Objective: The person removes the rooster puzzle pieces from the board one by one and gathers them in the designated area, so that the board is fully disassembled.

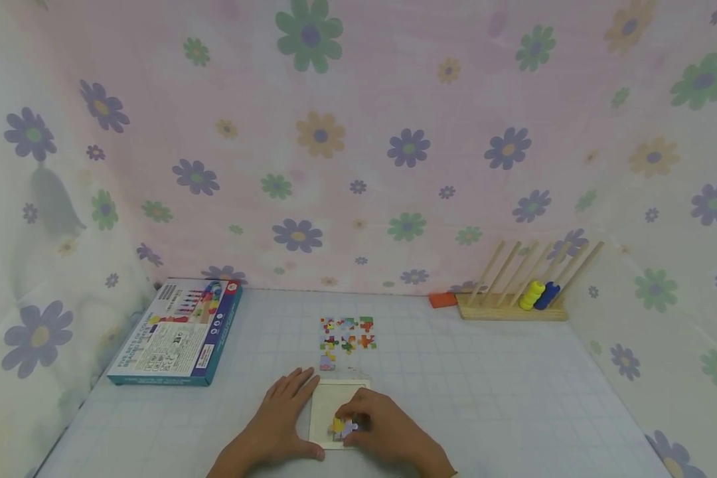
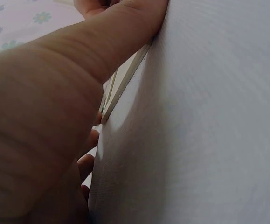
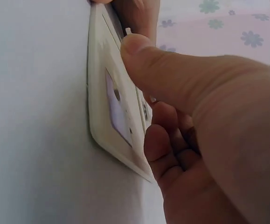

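Observation:
A shallow cream puzzle tray [image 1: 321, 408] lies flat on the table in front of the person. My left hand [image 1: 277, 418] rests along its left side, fingers spread and thumb near the lower left corner. Over the tray's lower part, my right hand [image 1: 385, 425] pinches a small jigsaw piece [image 1: 338, 425], yellow in the head view, between thumb and fingers. In the right wrist view only the held piece's pale edge [image 3: 128, 31] shows by the thumb. A lilac piece [image 3: 117, 112] lies inside the tray, partly hidden by the right hand in the head view.
Beyond the tray, several colourful jigsaw pieces [image 1: 366, 324] are laid out in rows. A boxed bead set [image 1: 173, 332] lies at the left. At the back right stand a wooden peg rack [image 1: 508, 311] with yellow and blue beads and an orange-red block [image 1: 443, 301].

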Tool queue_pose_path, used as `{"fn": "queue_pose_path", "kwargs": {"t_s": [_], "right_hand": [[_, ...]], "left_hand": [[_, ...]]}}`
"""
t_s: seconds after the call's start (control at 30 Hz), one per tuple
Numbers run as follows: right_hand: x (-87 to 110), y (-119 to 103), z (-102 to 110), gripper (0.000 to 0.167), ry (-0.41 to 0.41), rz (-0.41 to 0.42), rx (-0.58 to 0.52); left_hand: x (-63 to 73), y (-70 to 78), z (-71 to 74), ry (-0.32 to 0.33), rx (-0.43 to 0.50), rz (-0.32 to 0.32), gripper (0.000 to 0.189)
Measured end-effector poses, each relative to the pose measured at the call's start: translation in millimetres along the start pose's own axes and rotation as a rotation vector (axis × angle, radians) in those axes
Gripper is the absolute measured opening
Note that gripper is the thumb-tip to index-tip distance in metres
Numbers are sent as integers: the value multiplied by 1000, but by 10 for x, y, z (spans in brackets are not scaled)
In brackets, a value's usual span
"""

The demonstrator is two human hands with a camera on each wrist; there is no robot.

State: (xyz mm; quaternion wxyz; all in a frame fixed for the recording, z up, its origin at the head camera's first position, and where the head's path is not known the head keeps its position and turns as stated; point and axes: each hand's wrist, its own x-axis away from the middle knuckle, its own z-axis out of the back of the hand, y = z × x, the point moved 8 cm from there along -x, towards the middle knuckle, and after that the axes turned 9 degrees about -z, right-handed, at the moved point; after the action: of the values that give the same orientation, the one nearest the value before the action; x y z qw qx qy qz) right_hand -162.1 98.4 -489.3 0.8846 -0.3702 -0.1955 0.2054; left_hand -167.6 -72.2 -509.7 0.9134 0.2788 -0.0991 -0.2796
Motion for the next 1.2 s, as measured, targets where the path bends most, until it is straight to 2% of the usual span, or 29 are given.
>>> {"fn": "queue_pose_path", "kwargs": {"t_s": [0.27,0.53,0.8,1.0,1.2], "right_hand": [[-93,157,158,31,96,-48,-8],[-267,297,236,28,174,-79,-75],[-497,377,377,30,273,-93,-8],[-578,392,442,31,293,-89,12],[-623,382,455,31,298,-66,19]], "left_hand": [[3,-14,7,10,-17,-3,127],[6,-39,-1,6,-34,4,128],[2,-41,-11,18,-10,-3,128],[-19,-66,-86,-4,-25,8,129],[-13,-61,-54,13,-24,-1,129]]}}
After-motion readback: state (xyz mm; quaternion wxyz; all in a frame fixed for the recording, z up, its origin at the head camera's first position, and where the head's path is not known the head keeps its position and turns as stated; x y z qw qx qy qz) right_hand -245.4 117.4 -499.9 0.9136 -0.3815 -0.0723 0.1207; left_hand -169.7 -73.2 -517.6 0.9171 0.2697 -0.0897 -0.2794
